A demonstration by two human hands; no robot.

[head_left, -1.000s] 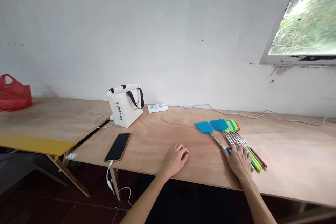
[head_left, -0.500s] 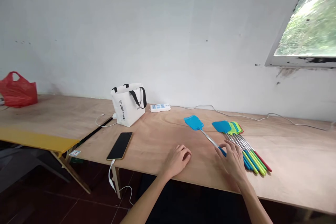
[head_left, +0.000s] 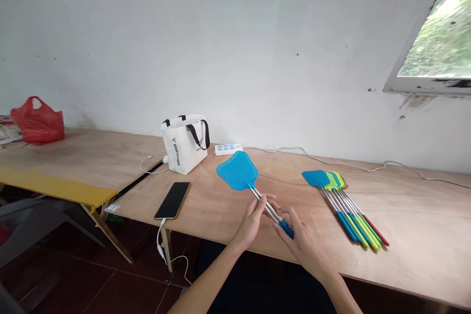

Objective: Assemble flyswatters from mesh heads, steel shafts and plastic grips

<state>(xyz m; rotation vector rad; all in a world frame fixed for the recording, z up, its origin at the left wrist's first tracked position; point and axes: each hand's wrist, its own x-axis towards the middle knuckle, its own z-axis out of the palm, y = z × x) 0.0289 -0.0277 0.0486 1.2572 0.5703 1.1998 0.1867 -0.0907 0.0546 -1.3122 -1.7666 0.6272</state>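
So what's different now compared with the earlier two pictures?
The blue flyswatter has moved left, away from the pile of flyswatters, and appears raised. The left hand, earlier resting on the table, now grips the swatter's shaft; the right hand stays at its handle. The pile, phone, white bag and power strip stayed put.

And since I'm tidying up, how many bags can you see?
2: a red bag on the left table and a white bag left of the power strip. Others may be hidden; the red patch at the lower left edge is unclear.
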